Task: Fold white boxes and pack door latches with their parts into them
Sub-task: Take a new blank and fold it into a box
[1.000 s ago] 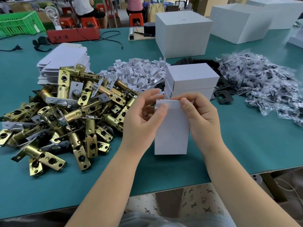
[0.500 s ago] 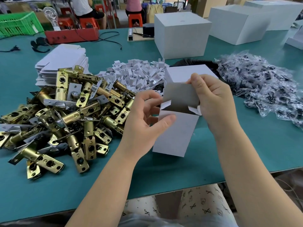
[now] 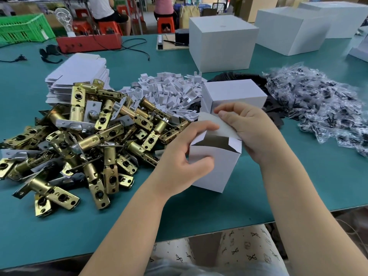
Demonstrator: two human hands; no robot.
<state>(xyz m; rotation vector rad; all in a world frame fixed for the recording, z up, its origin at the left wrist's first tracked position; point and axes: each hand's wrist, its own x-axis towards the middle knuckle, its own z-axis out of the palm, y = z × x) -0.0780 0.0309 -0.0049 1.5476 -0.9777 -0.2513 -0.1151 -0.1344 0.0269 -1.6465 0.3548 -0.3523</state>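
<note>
Item: small white box (image 3: pixel 214 168), erected, standing upright on the teal surface (image 3: pixel 298 176) near its front edge, long axis vertical, open mouth facing up, interior apparently empty. Left hand (image 3: pixel 179 166): grip closed around the box's left wall, thumb across the front face, fingers curled at the upper rim. Right hand (image 3: pixel 253 132): grip narrow, pinching the top lid flap (image 3: pixel 215 124), which is bent up and back, away from the mouth; small side flaps stand at the rim. Door latches (image 3: pixel 95 140): loose brass-coloured heap lying directly to the left of the box, the nearest pieces just beside the left hand and well apart from the right; their long axes point every way, none aligned with the box's mouth. Judgement: the left hand is the nearer one for a pick, and a latch would need turning end-down to enter the upright box. Other stock: white card inserts (image 3: pixel 167 90) piled behind the heap; a stack of flat box blanks (image 3: pixel 79 72) at the far left; a finished white box (image 3: pixel 233 94) just behind the hands; bagged parts (image 3: pixel 322 112) in clear plastic on the right; black plates (image 3: pixel 274 114), partly hidden, between the boxes and the bags.
</note>
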